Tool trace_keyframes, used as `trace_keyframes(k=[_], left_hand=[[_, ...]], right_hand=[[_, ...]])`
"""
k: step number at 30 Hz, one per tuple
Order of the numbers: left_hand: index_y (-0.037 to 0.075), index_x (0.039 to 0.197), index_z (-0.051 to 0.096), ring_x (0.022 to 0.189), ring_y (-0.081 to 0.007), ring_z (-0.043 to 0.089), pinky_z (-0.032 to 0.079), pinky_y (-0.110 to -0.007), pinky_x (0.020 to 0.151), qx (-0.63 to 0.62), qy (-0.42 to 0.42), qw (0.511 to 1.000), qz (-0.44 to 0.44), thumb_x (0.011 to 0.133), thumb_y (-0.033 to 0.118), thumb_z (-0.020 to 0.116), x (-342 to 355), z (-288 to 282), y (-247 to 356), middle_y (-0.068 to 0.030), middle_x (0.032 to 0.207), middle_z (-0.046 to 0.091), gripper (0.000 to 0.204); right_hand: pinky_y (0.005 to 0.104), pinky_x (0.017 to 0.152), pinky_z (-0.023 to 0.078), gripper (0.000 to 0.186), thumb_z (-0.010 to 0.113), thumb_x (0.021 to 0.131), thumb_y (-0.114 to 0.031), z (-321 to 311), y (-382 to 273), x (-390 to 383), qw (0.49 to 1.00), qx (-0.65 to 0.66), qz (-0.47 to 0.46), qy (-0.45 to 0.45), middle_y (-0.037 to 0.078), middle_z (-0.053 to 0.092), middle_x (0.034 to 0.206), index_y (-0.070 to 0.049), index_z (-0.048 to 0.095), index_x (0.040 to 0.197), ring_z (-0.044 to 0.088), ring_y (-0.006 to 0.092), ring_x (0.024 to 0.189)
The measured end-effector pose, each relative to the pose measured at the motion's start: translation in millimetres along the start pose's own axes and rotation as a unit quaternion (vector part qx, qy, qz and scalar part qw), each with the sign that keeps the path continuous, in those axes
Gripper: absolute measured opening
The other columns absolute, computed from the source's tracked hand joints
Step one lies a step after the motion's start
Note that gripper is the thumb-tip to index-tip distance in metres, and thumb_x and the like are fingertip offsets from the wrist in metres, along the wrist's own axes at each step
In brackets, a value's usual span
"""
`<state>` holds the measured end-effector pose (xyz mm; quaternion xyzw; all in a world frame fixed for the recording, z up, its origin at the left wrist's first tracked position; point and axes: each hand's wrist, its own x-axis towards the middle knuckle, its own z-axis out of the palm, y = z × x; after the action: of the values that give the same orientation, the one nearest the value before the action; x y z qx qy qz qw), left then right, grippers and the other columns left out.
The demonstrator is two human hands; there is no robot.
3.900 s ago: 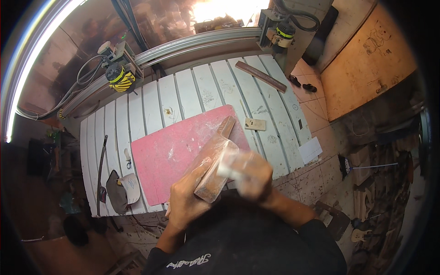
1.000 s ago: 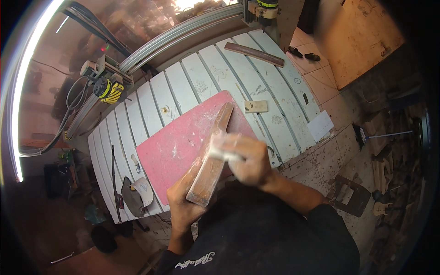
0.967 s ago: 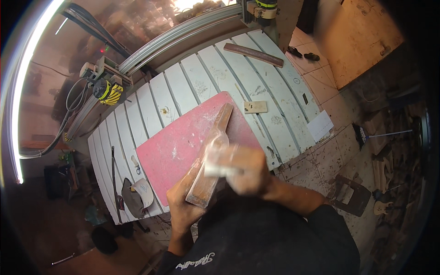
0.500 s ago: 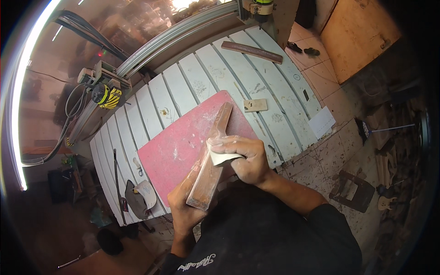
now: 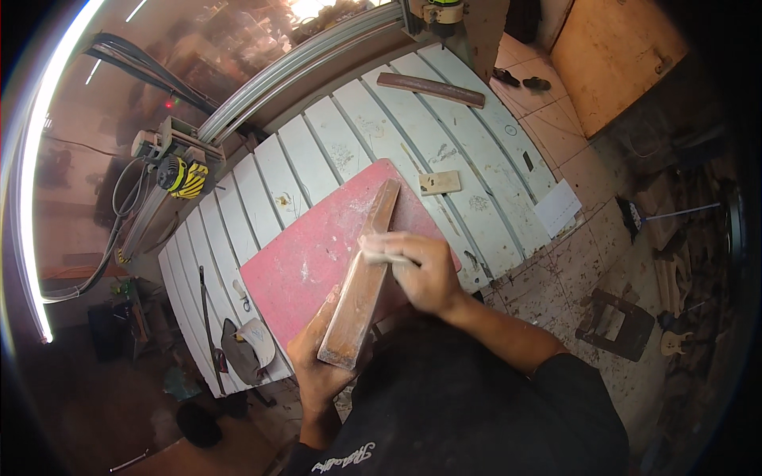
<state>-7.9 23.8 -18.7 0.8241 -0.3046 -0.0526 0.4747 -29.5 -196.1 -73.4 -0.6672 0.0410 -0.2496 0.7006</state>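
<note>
A long brown wooden bar (image 5: 352, 311), pale with dust along its edges, slants from near my body to the far part of a pink board (image 5: 294, 254). My left hand (image 5: 312, 355) is wrapped round its near end from the left and underneath, with part of the fingers hidden by the wood. My right hand (image 5: 427, 274) is closed on a piece of pale sandpaper (image 5: 382, 255) and presses it on the bar's upper face, about midway along. Motion blurs those fingers, and most of the sandpaper is covered by them.
The pink board lies on a white slatted table (image 5: 317, 151). Beyond it are a small pale block (image 5: 440, 182) and a dark wooden strip (image 5: 431, 90). A cap (image 5: 248, 349) lies at the left edge. A machine rail (image 5: 294, 59) spans the far side.
My right hand has shifted slightly left along the bar with the sandpaper, which shows less now. The bar has turned a little in my left hand, showing more of its upper face.
</note>
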Motion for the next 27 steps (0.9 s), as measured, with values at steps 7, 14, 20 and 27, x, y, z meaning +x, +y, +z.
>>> trace_keyframes(k=[7, 14, 20, 27], left_hand=[[-0.008, 0.141, 0.058, 0.107, -0.0245, 0.075, 0.057, -0.036, 0.094, 0.015, -0.012, 1.000, 0.011, 0.073, 0.013, 0.091, -4.6, -1.9, -7.4, -0.0202, 0.119, 0.076, 0.078], [-0.009, 0.140, 0.059, 0.107, -0.0238, 0.075, 0.057, -0.035, 0.095, 0.025, -0.004, 1.000, 0.005, 0.074, 0.014, 0.090, -1.7, -3.0, -6.1, -0.0197, 0.120, 0.076, 0.076], [-0.008, 0.140, 0.059, 0.107, -0.0223, 0.075, 0.057, -0.034, 0.094, 0.008, -0.015, 1.000, 0.012, 0.076, 0.014, 0.089, -6.4, -1.7, -6.8, -0.0189, 0.122, 0.076, 0.074], [-0.008, 0.139, 0.061, 0.106, -0.0213, 0.075, 0.057, -0.033, 0.093, 0.040, -0.014, 0.999, 0.007, 0.077, 0.014, 0.088, 0.7, -2.2, 0.3, -0.0189, 0.121, 0.076, 0.072]], right_hand=[[0.0396, 0.098, 0.060, 0.036, 0.056, 0.081, 0.007, 6.3, -19.7, -19.4, 0.994, -0.028, -0.091, -0.047, 0.022, 0.077, 0.113, 0.003, 0.078, 0.109, 0.076, 0.0334, 0.107], [0.0407, 0.099, 0.060, 0.032, 0.055, 0.088, 0.004, 1.2, -33.8, -11.5, 0.987, -0.084, -0.117, -0.072, 0.021, 0.077, 0.114, 0.003, 0.078, 0.111, 0.076, 0.0294, 0.108], [0.0405, 0.102, 0.058, 0.041, 0.050, 0.083, 0.006, -1.5, -25.9, -9.0, 0.996, -0.008, -0.071, -0.056, 0.022, 0.077, 0.116, 0.004, 0.077, 0.113, 0.075, 0.0309, 0.111], [0.0422, 0.099, 0.059, 0.048, 0.054, 0.072, 0.007, 7.9, -20.5, -13.2, 0.996, 0.006, -0.088, -0.026, 0.022, 0.076, 0.121, 0.000, 0.078, 0.112, 0.074, 0.0346, 0.114]])
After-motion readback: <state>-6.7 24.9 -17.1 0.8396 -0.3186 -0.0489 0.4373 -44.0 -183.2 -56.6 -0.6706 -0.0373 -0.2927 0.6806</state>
